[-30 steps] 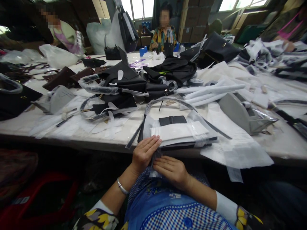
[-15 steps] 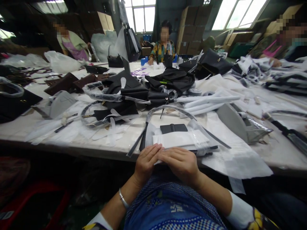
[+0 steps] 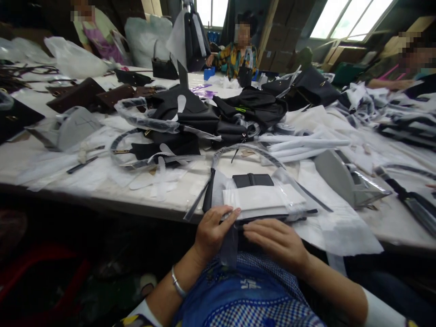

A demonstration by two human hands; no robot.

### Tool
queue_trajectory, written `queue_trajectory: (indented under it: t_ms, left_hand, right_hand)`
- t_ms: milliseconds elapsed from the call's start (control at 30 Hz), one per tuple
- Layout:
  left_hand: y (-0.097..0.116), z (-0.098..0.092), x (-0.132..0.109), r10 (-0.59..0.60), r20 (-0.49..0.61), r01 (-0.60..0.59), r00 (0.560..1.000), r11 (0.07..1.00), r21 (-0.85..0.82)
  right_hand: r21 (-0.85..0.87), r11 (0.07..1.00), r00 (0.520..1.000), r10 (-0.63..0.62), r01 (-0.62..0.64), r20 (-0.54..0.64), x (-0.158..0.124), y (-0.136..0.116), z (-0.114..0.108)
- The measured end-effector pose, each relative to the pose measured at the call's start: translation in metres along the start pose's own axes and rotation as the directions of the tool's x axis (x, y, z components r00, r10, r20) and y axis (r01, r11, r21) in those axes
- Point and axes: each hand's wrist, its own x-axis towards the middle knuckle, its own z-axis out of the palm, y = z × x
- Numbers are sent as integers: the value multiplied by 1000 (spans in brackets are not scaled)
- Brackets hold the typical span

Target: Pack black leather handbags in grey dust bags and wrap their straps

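Note:
At the table's front edge lies a flat bag with a long strap arched behind it, wrapped in clear plastic. On it rest a small black pouch (image 3: 253, 180) and a folded white sheet (image 3: 255, 198). My left hand (image 3: 214, 229) is closed on a strip of clear plastic (image 3: 230, 247) that hangs down from the bag's front left edge. My right hand (image 3: 277, 243) is just right of it, in front of the bag, its fingers extended and apart from the left hand, with nothing visible in it.
Black bags and wrapped straps (image 3: 190, 109) are heaped behind. A grey form (image 3: 335, 175) and white sheets lie on the right, another grey form (image 3: 76, 129) on the left. Brown pieces (image 3: 78, 95) lie beyond. A person (image 3: 235, 56) sits across the table (image 3: 163, 206); others are left and right.
My hands, together before, have moved apart. A clear plastic strip now shows hanging below my left hand. The view has shifted slightly.

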Motion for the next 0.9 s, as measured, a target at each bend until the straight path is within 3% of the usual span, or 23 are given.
queue_trajectory:
  t_ms: [100, 167, 333, 633, 900]
  left_hand:
    - [0, -1, 0, -11, 12, 11, 1000, 1000, 0]
    - [-1, -2, 0, -13, 27, 13, 1000, 1000, -10]
    - [-1, -4, 2, -3, 46, 4, 999, 1000, -8]
    - [-3, 1, 1, 28, 14, -29, 1000, 999, 34]
    - [3, 0, 5, 8, -11, -7, 1000, 999, 53]
  right_hand:
    - [-199, 977, 994, -64, 81, 87, -41, -9, 32]
    - [-243, 967, 996, -67, 80, 64, -53, -10, 55]
    - [-169, 980, 990, -121, 107, -74, -38, -5, 83]
    - [19, 1000, 991, -22, 25, -132, -7, -22, 49]
    - [-95, 995, 978, -6, -15, -208, 26, -4, 28]
